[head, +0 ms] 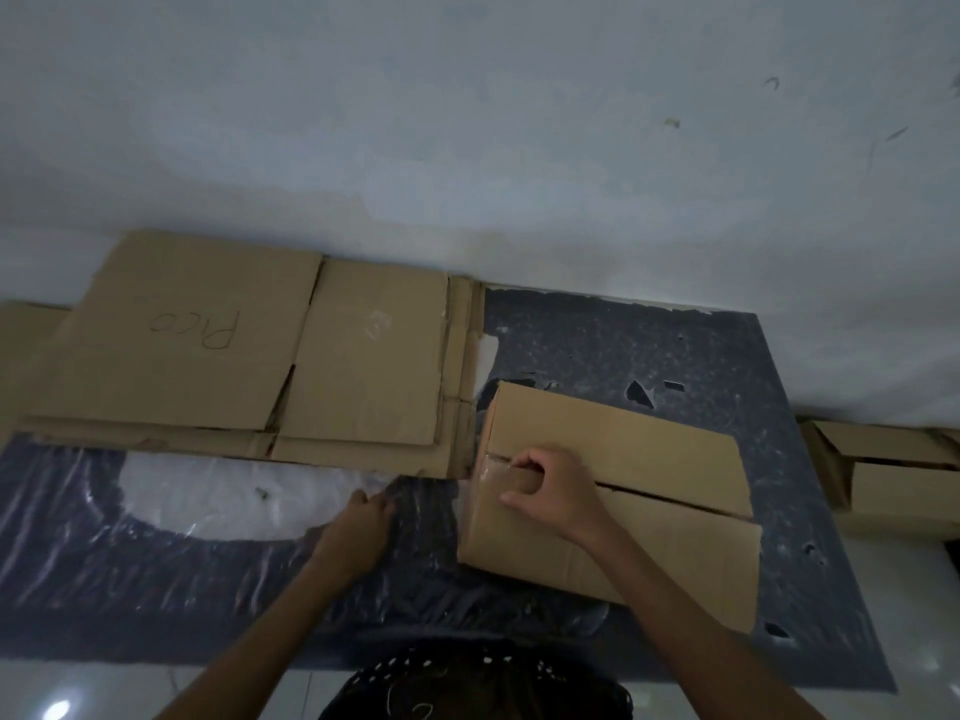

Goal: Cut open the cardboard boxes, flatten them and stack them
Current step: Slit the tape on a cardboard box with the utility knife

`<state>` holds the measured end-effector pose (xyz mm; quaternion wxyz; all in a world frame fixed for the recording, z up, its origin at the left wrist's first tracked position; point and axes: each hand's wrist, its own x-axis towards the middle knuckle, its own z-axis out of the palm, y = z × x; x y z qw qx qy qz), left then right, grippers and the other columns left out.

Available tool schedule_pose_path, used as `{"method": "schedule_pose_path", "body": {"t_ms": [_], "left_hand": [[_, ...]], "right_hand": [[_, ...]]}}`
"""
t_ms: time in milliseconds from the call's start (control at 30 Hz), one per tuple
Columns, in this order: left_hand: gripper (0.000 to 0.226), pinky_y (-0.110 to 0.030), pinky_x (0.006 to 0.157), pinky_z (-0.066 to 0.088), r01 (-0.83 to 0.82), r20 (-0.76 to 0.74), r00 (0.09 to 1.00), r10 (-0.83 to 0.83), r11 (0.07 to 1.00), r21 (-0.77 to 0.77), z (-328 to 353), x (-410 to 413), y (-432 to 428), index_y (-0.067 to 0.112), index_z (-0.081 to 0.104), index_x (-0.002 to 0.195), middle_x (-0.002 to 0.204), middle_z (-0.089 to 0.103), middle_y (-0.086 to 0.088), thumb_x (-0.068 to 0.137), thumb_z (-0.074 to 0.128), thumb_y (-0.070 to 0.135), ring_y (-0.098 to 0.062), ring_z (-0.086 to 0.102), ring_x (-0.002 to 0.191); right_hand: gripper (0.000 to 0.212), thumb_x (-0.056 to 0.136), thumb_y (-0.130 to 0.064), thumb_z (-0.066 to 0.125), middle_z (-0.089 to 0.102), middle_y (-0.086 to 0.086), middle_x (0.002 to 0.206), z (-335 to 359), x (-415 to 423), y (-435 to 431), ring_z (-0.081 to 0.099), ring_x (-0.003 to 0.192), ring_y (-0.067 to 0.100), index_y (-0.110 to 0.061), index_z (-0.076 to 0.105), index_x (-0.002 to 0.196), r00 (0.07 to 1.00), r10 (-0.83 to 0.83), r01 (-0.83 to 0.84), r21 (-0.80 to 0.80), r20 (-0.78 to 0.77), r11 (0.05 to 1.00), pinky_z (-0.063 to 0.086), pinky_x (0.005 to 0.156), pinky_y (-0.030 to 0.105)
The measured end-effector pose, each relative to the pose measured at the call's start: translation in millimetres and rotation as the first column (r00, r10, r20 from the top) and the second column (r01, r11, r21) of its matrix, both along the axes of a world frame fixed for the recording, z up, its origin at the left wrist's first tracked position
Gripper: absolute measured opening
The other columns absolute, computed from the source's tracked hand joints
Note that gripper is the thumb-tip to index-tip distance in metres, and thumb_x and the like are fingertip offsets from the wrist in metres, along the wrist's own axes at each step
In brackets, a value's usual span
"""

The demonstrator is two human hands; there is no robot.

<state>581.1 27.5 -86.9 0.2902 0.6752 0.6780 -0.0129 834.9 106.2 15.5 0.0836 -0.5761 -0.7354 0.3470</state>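
1. Head view, and your right hand [550, 491] is curled tight at the taped left end of the box [649, 553]. The fingers are hooked into its centre seam with the thumb on the near flap, and no blade shows.
2. Your left hand [363, 517] lies loose on the dark mat [675, 345], holding nothing.
3. The box sits just right of the flattened stack [249, 356]. It's plain brown, its seam gaping rightward.
4. Expect light, stiff card, so grip the flap edges. The tape looks slick.

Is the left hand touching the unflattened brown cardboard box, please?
No; the left hand rests on the dark mat, apart from the box the right hand grips.
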Motion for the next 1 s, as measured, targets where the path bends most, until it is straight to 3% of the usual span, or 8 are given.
{"method": "schedule_pose_path", "body": {"t_ms": [133, 200, 367, 567, 667, 800, 900, 1000], "left_hand": [[0.031, -0.029, 0.083, 0.047, -0.222, -0.065, 0.973, 0.222, 0.975, 0.0, -4, 19, -18, 0.014, 0.054, 0.118, 0.118, 0.051, -0.007, 0.096, 0.052, 0.035, -0.022, 0.055, 0.104], [0.028, -0.03, 0.084, 0.048, -0.243, -0.076, 0.967, 0.242, 0.97, -0.001, -1, 25, -14, 0.015, 0.057, 0.113, 0.116, 0.055, -0.005, 0.095, 0.054, 0.036, -0.021, 0.057, 0.104], [0.034, -0.036, 0.084, 0.052, -0.278, -0.15, 0.952, 0.265, 0.958, -0.075, 10, 35, 0, 0.009, 0.06, 0.112, 0.112, 0.062, -0.01, 0.093, 0.052, 0.037, -0.027, 0.06, 0.101], [0.024, -0.03, 0.058, 0.042, -0.362, 0.332, 0.878, 0.345, 0.932, -0.012, 83, 104, 62, 0.004, 0.058, 0.072, 0.071, 0.061, -0.013, 0.092, 0.053, 0.017, -0.026, 0.056, 0.066], [0.022, -0.029, 0.052, 0.035, -0.513, 0.531, 0.683, 0.502, 0.847, -0.141, 112, 132, 85, 0.007, 0.054, 0.07, 0.066, 0.055, -0.015, 0.091, 0.051, 0.014, -0.025, 0.05, 0.061], [0.015, -0.034, 0.077, 0.049, -0.685, 0.73, 0.515, 0.449, 0.727, 0.036, 135, 161, 106, 0.011, 0.065, 0.094, 0.09, 0.065, -0.007, 0.095, 0.053, 0.019, -0.025, 0.061, 0.09], [0.066, -0.044, 0.107, 0.038, -0.453, 0.627, 0.741, 0.239, 0.868, 0.204, 130, 182, 127, 0.027, 0.029, 0.148, 0.15, 0.033, -0.012, 0.091, 0.061, 0.036, -0.029, 0.035, 0.136], [0.11, -0.06, 0.114, 0.018, -0.107, 0.105, 0.99, 0.095, 0.987, 0.121, 113, 200, 143, 0.036, -0.012, 0.15, 0.156, -0.026, -0.013, 0.076, 0.063, 0.066, -0.044, -0.001, 0.144]], "right_hand": [[0.019, 0.079, -0.029, 0.075, 0.061, -0.011, 0.092, 27, 7, -11, 0.055, 0.088, 0.008, -0.024, 0.067, 0.096, 0.999, 0.046, -0.046, 0.068, 0.003, 0.997, 0.046, 0.078, 0.024], [0.004, 0.087, -0.022, 0.068, 0.066, -0.011, 0.087, 44, 16, -18, 0.06, 0.083, 0.006, -0.025, 0.068, 0.089, 0.995, 0.011, -0.006, 0.059, -0.095, 0.998, 0.047, 0.075, 0.02], [0.015, 0.082, -0.018, 0.074, 0.065, -0.011, 0.081, 60, 60, -45, 0.061, 0.076, 0.005, -0.028, 0.063, 0.081, 0.989, -0.112, 0.105, -0.079, -0.092, 0.991, 0.049, 0.069, 0.022], [0.049, 0.067, -0.045, 0.084, 0.059, -0.002, 0.097, 70, 105, -64, 0.056, 0.082, 0.006, -0.02, 0.059, 0.102, 0.963, -0.262, 0.265, -0.407, 0.065, 0.874, 0.042, 0.06, 0.016], [0.051, 0.069, -0.047, 0.082, 0.055, -0.004, 0.104, 71, 114, -73, 0.054, 0.089, 0.006, -0.025, 0.055, 0.106, 0.961, -0.258, 0.273, -0.463, 0.096, 0.844, 0.045, 0.068, 0.017], [0.092, 0.065, -0.062, 0.078, 0.029, 0.0, 0.135, 60, 115, -91, 0.032, 0.122, 0.02, -0.034, 0.028, 0.138, 0.93, -0.246, 0.323, -0.29, 0.272, 0.901, 0.036, 0.1, 0.032], [0.138, 0.054, -0.079, 0.07, -0.021, 0.012, 0.154, 38, 112, -107, -0.007, 0.145, 0.035, -0.033, -0.019, 0.148, 0.853, -0.279, 0.415, -0.248, 0.441, 0.876, 0.01, 0.117, 0.049], [0.157, 0.046, -0.085, 0.068, -0.046, 0.016, 0.145, 11, 114, -121, -0.03, 0.14, 0.038, -0.02, -0.04, 0.14, 0.807, -0.303, 0.499, -0.311, 0.507, 0.809, -0.005, 0.117, 0.052]]}}
